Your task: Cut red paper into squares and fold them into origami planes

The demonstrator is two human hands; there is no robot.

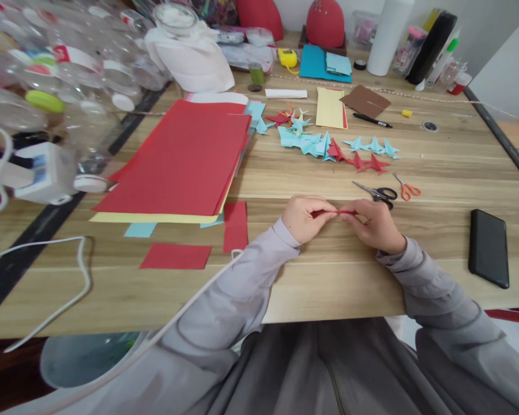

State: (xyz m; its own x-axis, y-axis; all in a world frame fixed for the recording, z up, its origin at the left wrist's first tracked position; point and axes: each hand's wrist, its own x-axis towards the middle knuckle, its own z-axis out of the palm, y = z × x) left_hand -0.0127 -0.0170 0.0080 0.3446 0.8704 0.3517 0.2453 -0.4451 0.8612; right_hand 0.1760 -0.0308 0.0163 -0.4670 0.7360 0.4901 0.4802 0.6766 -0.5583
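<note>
Both hands meet above the table near its front middle, pinching a small piece of red paper between their fingertips. My left hand grips its left end, with thumb and fingers pressed together. On the other end, my right hand is closed the same way. Most of the paper is hidden by the fingers, so its folded shape cannot be made out. Just beyond my right hand lie black-handled scissors and small orange-handled scissors. Farther back are red folded paper cranes and blue folded paper cranes.
A stack of red paper sheets lies left, with cut red rectangles before it. Plastic bottles crowd the far left. A black phone rests right. A white cable runs over my left sleeve. A pen lies farther back.
</note>
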